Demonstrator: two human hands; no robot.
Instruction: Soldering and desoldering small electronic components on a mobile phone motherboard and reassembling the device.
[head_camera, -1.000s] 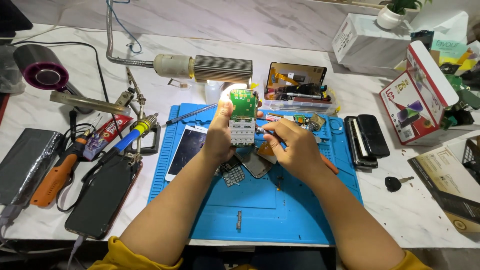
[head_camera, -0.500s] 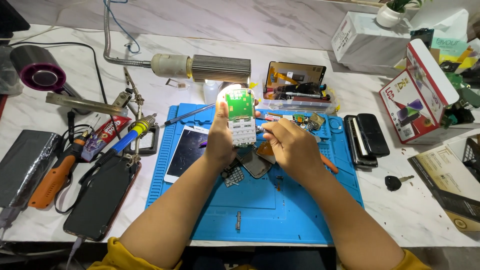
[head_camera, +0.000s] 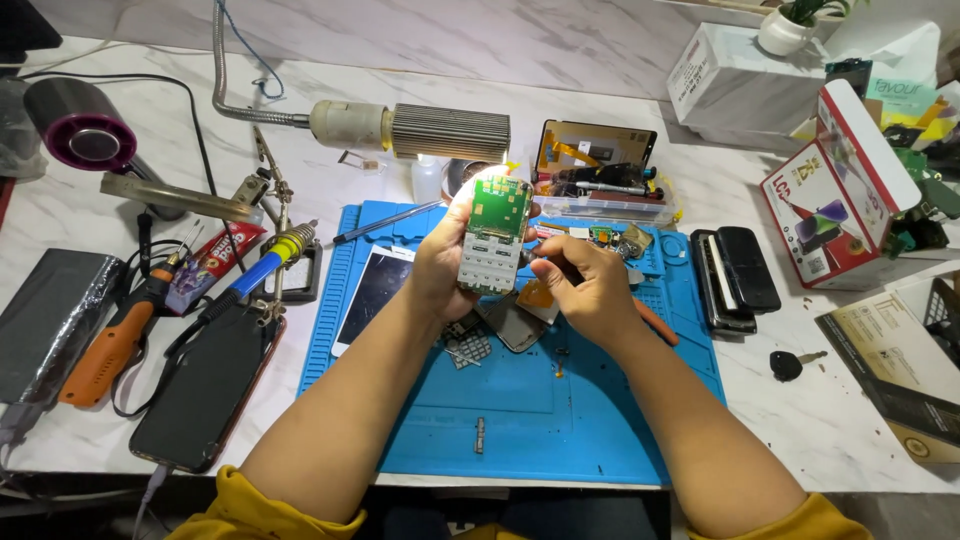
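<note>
The left hand (head_camera: 440, 262) grips a stripped keypad-phone board (head_camera: 493, 236), green circuit above and white key grid below, held upright over the blue repair mat (head_camera: 560, 420) under the lamp (head_camera: 420, 128). Since a second ago the board has barely moved. The right hand (head_camera: 585, 285) stays beside it, fingers closed on a thin tool whose tip touches the board's right edge.

Bare forearms, with mustard-yellow sleeves (head_camera: 235, 505) pushed up near the elbows.
</note>
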